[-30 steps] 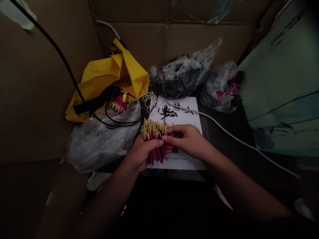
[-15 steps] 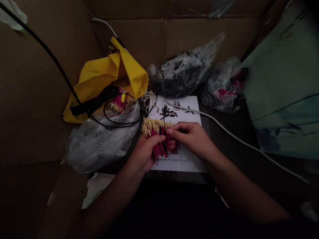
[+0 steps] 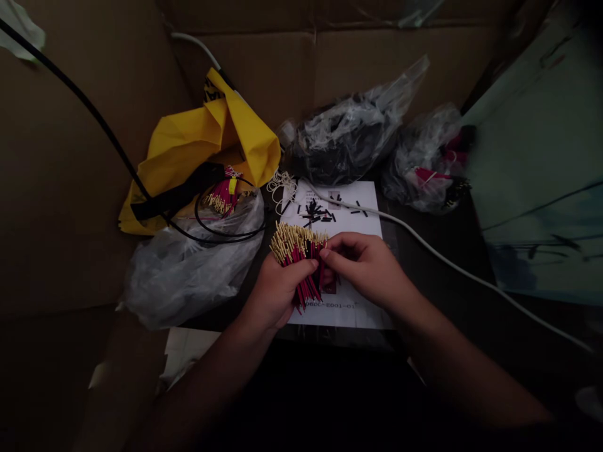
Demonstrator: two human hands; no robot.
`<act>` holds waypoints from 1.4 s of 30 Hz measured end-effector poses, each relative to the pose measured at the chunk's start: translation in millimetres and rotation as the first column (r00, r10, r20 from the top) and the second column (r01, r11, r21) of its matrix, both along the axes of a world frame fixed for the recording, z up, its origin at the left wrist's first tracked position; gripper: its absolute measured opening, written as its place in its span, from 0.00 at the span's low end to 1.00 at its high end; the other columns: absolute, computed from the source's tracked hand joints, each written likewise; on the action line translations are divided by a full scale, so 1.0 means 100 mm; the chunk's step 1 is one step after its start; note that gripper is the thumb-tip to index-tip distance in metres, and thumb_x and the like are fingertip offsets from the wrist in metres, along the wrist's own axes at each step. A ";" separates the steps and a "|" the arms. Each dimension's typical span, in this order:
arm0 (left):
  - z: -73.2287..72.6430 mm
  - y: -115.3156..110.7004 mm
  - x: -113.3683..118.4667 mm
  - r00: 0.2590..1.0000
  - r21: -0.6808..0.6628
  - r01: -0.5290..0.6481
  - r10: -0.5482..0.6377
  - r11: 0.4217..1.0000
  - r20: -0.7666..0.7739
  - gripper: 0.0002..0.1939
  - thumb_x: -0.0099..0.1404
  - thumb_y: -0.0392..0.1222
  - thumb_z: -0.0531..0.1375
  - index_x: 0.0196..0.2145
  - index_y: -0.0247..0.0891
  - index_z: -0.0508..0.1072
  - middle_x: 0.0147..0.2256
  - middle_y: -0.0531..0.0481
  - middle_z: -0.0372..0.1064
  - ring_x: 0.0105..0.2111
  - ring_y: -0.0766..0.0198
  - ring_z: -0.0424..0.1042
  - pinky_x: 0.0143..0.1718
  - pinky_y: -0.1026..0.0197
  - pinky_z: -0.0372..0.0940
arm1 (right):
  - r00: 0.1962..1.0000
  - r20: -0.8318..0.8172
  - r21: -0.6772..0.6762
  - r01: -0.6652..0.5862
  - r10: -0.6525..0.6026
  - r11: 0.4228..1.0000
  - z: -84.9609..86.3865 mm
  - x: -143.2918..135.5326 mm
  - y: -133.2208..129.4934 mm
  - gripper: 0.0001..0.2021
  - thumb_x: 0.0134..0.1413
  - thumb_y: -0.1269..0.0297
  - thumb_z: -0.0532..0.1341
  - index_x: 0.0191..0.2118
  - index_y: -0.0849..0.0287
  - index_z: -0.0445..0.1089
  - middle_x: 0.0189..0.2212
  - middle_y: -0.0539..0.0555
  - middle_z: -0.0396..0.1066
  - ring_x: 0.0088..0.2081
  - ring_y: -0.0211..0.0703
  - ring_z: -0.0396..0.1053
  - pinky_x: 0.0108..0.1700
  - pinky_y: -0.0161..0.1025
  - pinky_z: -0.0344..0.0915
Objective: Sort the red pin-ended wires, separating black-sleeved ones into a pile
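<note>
A thick bundle of short red and black wires (image 3: 308, 285) with gold pin-like tips pointing up and away from me lies in my left hand (image 3: 276, 282). The left thumb presses across the front of the bundle and the fingers are wrapped behind it, partly hidden. My right hand (image 3: 365, 257) is closed at the bundle's right edge, thumb and forefinger pinching at a wire just below the gold tips. Which single wire it pinches is too small to make out. Beneath both hands is a white printed sheet (image 3: 362, 311).
Small black tubes (image 3: 313, 210) lie scattered on the sheet. Behind are a yellow bag (image 3: 179, 138), another wire bundle (image 3: 223, 194), clear plastic bags (image 3: 348, 135) and tangled pale bands (image 3: 282, 183). A white cable (image 3: 424, 235) crosses the dark table; cardboard walls (image 3: 254, 69) surround it.
The bundle and both hands have shifted very slightly right in view. The left thumb sits a little further across the wires; the right hand stays pinched at the bundle's right edge.
</note>
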State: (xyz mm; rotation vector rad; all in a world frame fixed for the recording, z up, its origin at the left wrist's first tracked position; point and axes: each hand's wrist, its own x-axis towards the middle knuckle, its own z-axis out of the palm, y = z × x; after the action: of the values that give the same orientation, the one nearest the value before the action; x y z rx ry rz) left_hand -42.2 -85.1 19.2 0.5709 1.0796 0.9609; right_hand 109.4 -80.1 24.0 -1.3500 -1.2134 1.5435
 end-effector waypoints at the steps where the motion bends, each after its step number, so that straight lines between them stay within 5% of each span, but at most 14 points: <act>1: 0.00 0.00 0.00 1.000 0.000 0.001 -0.001 1.000 -0.002 0.14 0.52 0.32 0.65 0.38 0.33 0.76 0.28 0.48 0.76 0.26 0.57 0.77 0.34 0.53 0.75 | 1.000 -0.018 -0.005 -0.004 0.003 1.000 0.01 0.01 0.00 0.10 0.54 0.58 0.65 0.32 0.60 0.70 0.20 0.50 0.72 0.22 0.39 0.71 0.29 0.39 0.71; 17: -0.07 -0.06 -0.01 0.999 0.042 -0.037 0.036 0.998 0.013 0.15 0.53 0.33 0.67 0.40 0.33 0.77 0.32 0.46 0.78 0.27 0.59 0.77 0.31 0.56 0.75 | 0.996 -0.077 0.021 -0.031 0.033 0.999 0.03 0.02 -0.01 0.09 0.55 0.60 0.64 0.30 0.60 0.71 0.21 0.49 0.72 0.21 0.35 0.68 0.27 0.36 0.66; 23: -0.02 -0.05 -0.01 1.000 -0.022 0.002 -0.002 1.000 0.003 0.09 0.52 0.35 0.67 0.32 0.29 0.77 0.27 0.44 0.76 0.25 0.60 0.76 0.28 0.58 0.74 | 0.993 0.083 0.071 0.080 -0.086 0.994 0.11 0.31 0.00 0.10 0.51 0.57 0.67 0.29 0.60 0.73 0.20 0.46 0.67 0.21 0.31 0.59 0.24 0.33 0.56; 29: -0.03 -0.05 -0.08 1.000 -0.054 0.027 -0.026 0.998 0.017 0.09 0.53 0.36 0.66 0.32 0.29 0.77 0.26 0.44 0.76 0.26 0.60 0.76 0.30 0.59 0.74 | 0.928 0.338 0.030 0.158 -0.159 0.987 0.02 0.72 -0.11 0.13 0.48 0.53 0.68 0.30 0.60 0.75 0.22 0.49 0.68 0.21 0.34 0.59 0.24 0.34 0.54; 38: 0.03 -0.07 -0.11 0.999 -0.149 -0.041 0.043 0.988 0.012 0.11 0.49 0.34 0.67 0.32 0.27 0.78 0.28 0.43 0.77 0.25 0.62 0.76 0.26 0.63 0.73 | 0.903 0.426 0.061 -0.094 0.060 0.994 -0.05 0.24 0.09 0.12 0.52 0.56 0.63 0.32 0.60 0.78 0.23 0.53 0.74 0.24 0.37 0.65 0.27 0.37 0.59; 42: 0.07 -0.11 -0.13 0.999 -0.156 -0.026 0.030 0.987 0.021 0.10 0.51 0.33 0.67 0.33 0.27 0.78 0.27 0.43 0.77 0.25 0.61 0.77 0.25 0.63 0.73 | 0.835 0.549 0.196 -0.104 -0.021 0.975 -0.02 0.13 0.10 0.14 0.53 0.56 0.63 0.39 0.59 0.80 0.27 0.54 0.77 0.28 0.41 0.69 0.32 0.39 0.61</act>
State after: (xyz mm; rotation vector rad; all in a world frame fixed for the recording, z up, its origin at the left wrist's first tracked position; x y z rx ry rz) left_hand -55.6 -95.8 25.7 0.4159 1.1332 0.8963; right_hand 122.8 -69.6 21.7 -1.6834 -1.7144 1.0238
